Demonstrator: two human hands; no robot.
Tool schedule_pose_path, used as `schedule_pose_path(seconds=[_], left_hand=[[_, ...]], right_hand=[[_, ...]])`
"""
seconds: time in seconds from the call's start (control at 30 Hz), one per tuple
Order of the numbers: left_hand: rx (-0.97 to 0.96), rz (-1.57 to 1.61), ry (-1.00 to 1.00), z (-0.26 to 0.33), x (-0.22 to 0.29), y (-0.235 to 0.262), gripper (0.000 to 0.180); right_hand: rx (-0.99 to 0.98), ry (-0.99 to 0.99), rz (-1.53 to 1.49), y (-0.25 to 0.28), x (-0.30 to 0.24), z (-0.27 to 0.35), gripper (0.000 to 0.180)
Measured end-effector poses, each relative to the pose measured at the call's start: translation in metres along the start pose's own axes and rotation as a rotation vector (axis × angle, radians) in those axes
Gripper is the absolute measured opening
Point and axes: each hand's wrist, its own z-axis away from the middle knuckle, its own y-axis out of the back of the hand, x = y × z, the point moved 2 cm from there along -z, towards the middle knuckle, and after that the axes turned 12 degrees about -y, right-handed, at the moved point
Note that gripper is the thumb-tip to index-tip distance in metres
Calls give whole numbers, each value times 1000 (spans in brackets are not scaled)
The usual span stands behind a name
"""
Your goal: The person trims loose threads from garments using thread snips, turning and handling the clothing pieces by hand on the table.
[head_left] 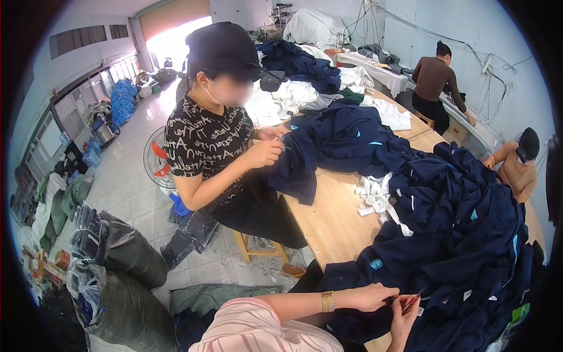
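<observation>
My left hand, with a gold-coloured band at its wrist, is closed with fingertips pinched on the edge of a navy blue garment near the table's front edge. Right beside it, my right hand is closed around small red-handled thread snips, whose dark pointed tip sticks up past the fingers. The two hands almost meet over the dark cloth. Navy garments with light blue trims and small white tags lie heaped around and beyond them.
White straps lie on the wooden table. Across its left side a co-worker in a black cap sits handling navy cloth. Two more people work at the right. Filled dark sacks stand on the floor at left; a fan stands behind the co-worker.
</observation>
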Motion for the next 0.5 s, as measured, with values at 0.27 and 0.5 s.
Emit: schedule_pose_path(seconds=[0.27,0.5], left_hand=[[189,227,-77,-15,16,28,29],[111,425,93,-21,14,51,20]], right_hand=[[-140,-51,-102,6,-39,-12,26],[-207,-61,-173,3,-55,-37,23]])
